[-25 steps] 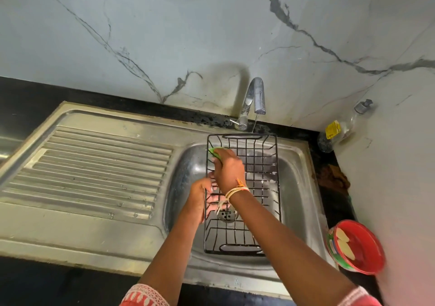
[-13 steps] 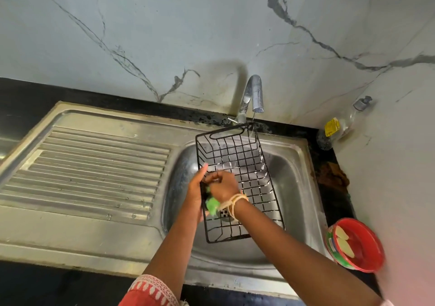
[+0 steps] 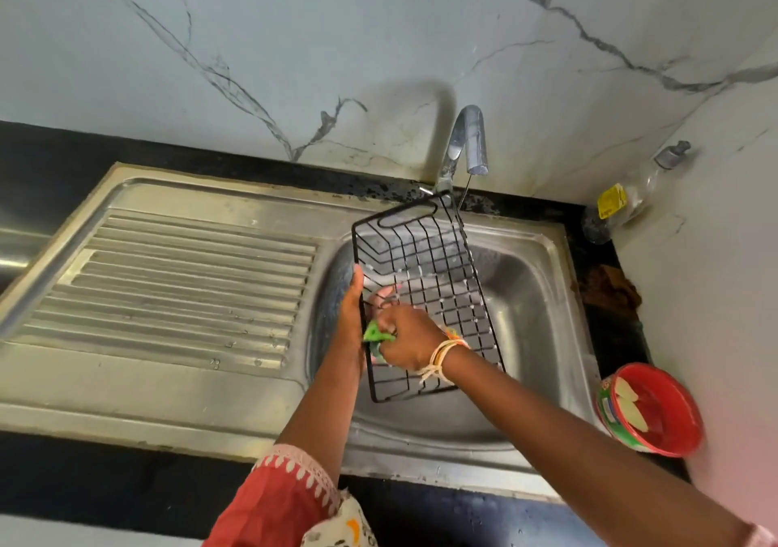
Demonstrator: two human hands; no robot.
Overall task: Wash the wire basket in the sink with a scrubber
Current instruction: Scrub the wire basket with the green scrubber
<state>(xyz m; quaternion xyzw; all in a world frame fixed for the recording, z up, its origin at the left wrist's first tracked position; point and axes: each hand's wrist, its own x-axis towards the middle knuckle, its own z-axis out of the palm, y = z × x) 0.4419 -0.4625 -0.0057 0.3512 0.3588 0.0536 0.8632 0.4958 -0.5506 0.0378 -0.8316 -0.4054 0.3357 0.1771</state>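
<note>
Black wire basket point(image 3: 425, 277): tilted over the steel sink point(image 3: 534, 294) bowl, far end lifted under the tap point(image 3: 467, 142). Left hand point(image 3: 353, 315): grip on the basket's left rim, fingers through the wires. Right hand point(image 3: 410, 342): grip clenched round a green scrubber point(image 3: 376, 333), pressed against that same rim. Red tub point(image 3: 652, 409): near right corner of the worktop.

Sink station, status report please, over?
Left hand grips wire basket, tilted over sink. Right hand grips green scrubber against its rim. Nothing in the way.
</note>
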